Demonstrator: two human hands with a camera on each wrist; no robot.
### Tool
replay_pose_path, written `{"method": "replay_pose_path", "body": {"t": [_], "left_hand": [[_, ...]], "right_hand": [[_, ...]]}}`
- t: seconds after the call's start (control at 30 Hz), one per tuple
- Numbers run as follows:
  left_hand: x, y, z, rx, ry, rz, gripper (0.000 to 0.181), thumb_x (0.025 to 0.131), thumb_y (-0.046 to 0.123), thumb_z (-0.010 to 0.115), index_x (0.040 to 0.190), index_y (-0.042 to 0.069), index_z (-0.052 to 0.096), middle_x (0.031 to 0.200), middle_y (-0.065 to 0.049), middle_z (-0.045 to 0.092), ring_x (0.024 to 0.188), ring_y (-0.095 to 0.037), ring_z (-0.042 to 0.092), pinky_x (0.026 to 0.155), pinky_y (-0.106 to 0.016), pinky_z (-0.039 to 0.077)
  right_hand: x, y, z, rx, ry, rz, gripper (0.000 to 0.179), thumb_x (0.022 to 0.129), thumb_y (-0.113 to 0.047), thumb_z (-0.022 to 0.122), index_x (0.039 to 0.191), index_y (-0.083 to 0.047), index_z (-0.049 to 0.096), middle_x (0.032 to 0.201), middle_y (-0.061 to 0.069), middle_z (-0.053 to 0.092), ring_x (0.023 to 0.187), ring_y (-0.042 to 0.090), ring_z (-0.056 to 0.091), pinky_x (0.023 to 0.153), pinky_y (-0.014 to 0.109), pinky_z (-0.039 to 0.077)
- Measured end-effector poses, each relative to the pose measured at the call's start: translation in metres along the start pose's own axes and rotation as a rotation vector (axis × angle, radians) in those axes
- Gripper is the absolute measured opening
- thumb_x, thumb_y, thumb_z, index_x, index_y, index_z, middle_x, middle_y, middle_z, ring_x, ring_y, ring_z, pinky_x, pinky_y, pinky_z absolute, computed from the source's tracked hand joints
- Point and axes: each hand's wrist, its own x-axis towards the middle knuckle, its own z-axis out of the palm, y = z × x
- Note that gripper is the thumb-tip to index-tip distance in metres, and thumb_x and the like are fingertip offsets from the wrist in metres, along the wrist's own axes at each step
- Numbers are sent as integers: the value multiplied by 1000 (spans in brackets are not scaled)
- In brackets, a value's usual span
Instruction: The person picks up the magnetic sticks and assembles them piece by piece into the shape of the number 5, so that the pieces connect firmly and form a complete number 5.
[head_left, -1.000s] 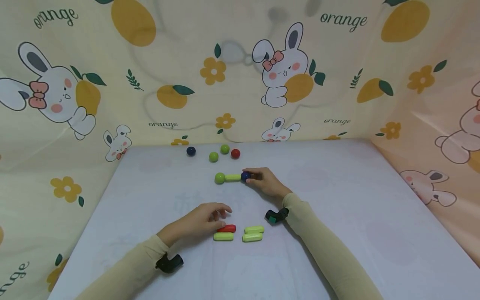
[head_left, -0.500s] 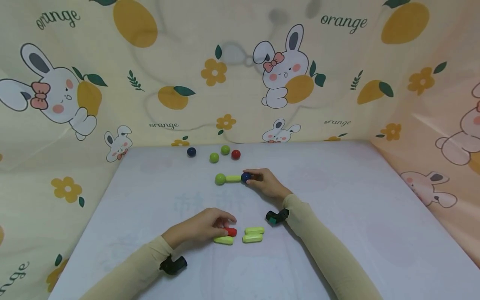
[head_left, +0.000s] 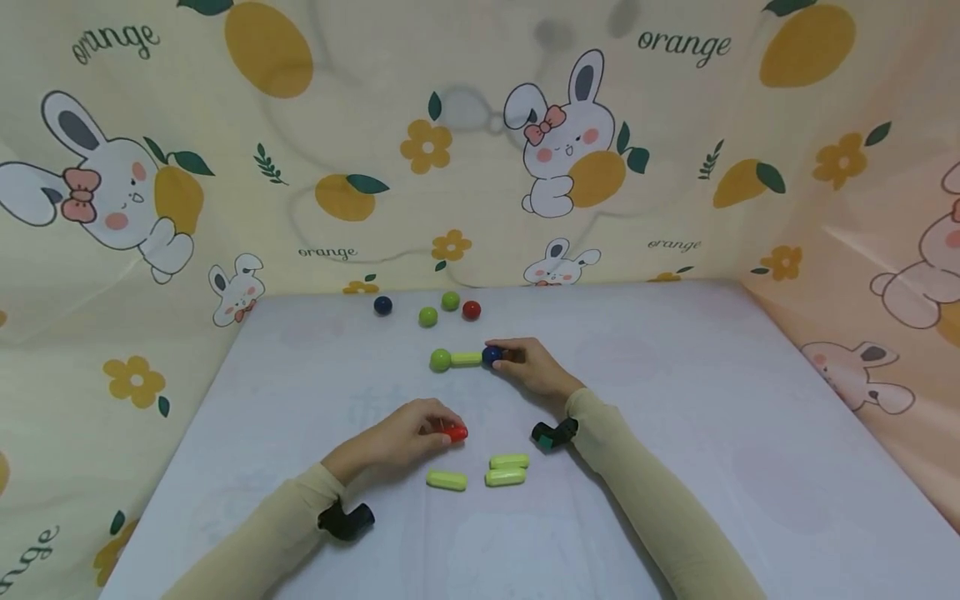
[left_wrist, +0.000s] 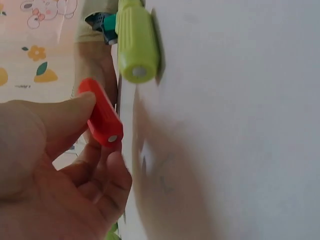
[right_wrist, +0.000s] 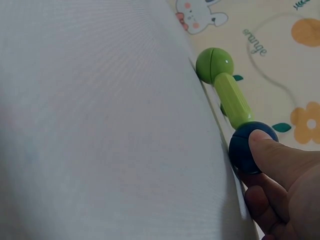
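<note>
My left hand (head_left: pixel 408 435) pinches a red magnetic rod (left_wrist: pixel 102 112) between thumb and fingers, above the table. A silvery disc shows on the rod's end in the left wrist view. Farther back, my right hand (head_left: pixel 536 367) grips a dark blue ball (right_wrist: pixel 247 145) with thumb and fingers. That ball is joined to a light green rod (right_wrist: pixel 232 100), whose far end bears a green ball (right_wrist: pixel 215 65). Below my left hand lies a single light green rod (head_left: pixel 447 480). Two more light green rods (head_left: pixel 506 477) lie side by side to its right.
Along the back of the white table (head_left: pixel 675 375) sit a dark blue ball (head_left: pixel 382 305), two green balls (head_left: pixel 427 317) and a red ball (head_left: pixel 471 310). A patterned cloth (head_left: pixel 480 192) hangs behind and at the sides.
My left hand has taken hold of the red rod and lifted it away from the green rod beside it, moving it toward the back. The right hand stays at the blue ball.
</note>
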Motion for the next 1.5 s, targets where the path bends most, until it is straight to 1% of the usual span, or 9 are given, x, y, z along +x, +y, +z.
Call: {"method": "replay_pose_path", "body": {"t": [0.1, 0.2, 0.43, 0.53, 0.7, 0.9, 1.17, 1.33, 1.5], "left_hand": [[4, -4, -4, -41, 23, -15, 26, 99, 10, 62, 124, 13, 68, 113, -2, 67, 102, -16, 59, 92, -35, 53], [9, -8, -7, -101, 65, -57, 26, 99, 11, 63, 124, 12, 68, 113, -3, 70, 102, -15, 62, 93, -34, 53], [16, -16, -14, -295, 201, -200, 33, 97, 14, 68, 126, -1, 66, 109, -13, 73, 85, -14, 65, 71, -25, 55], [19, -19, -17, -347, 252, -258, 36, 96, 17, 69, 126, -3, 66, 105, -12, 76, 79, -11, 64, 67, -23, 54], [26, -22, -21, -413, 306, -314, 38, 97, 17, 68, 125, -8, 65, 102, -15, 76, 66, -6, 61, 62, -20, 53], [37, -27, -23, -517, 321, -390, 40, 98, 16, 66, 128, -11, 62, 109, -22, 74, 62, -4, 62, 62, -18, 54], [44, -28, -28, -597, 323, -464, 37, 98, 15, 67, 127, -8, 64, 102, -14, 74, 66, -5, 66, 63, -19, 57], [49, -30, -31, -620, 327, -477, 39, 98, 15, 67, 129, -8, 62, 103, -14, 73, 68, -6, 67, 66, -19, 58], [52, -37, -31, -641, 326, -475, 38, 98, 17, 66, 128, -8, 63, 95, -10, 74, 69, -7, 68, 67, -20, 59]], "right_hand": [[0, -1, 0, -2, -2, -3, 46, 99, -15, 64, 144, -15, 57, 140, 11, 61, 119, 25, 55, 108, 47, 45], [0, -2, 0, 0, 0, 2, 45, 99, -14, 64, 144, -15, 57, 140, 11, 61, 117, 25, 55, 107, 46, 46], [0, -3, 0, 16, -1, 29, 46, 99, -13, 64, 144, -15, 57, 142, 9, 60, 121, 24, 55, 111, 46, 45], [0, -2, 1, 6, -1, 20, 46, 99, -13, 64, 144, -14, 57, 142, 10, 60, 121, 25, 56, 111, 47, 45], [0, -2, 1, -1, 1, 11, 45, 99, -14, 64, 144, -15, 58, 141, 10, 61, 117, 23, 56, 108, 45, 46], [0, -1, 0, 7, 1, 7, 46, 99, -14, 64, 144, -15, 57, 140, 9, 62, 116, 22, 56, 108, 44, 45], [0, -1, 1, 11, -4, 15, 45, 99, -16, 64, 144, -17, 58, 142, 8, 60, 119, 23, 55, 110, 46, 45], [1, 0, 2, 4, 1, 4, 45, 99, -14, 64, 144, -16, 58, 141, 8, 61, 118, 24, 56, 109, 45, 46], [1, 1, 1, -1, 2, 25, 45, 99, -16, 65, 144, -18, 58, 140, 8, 61, 117, 23, 55, 108, 44, 46]]}}
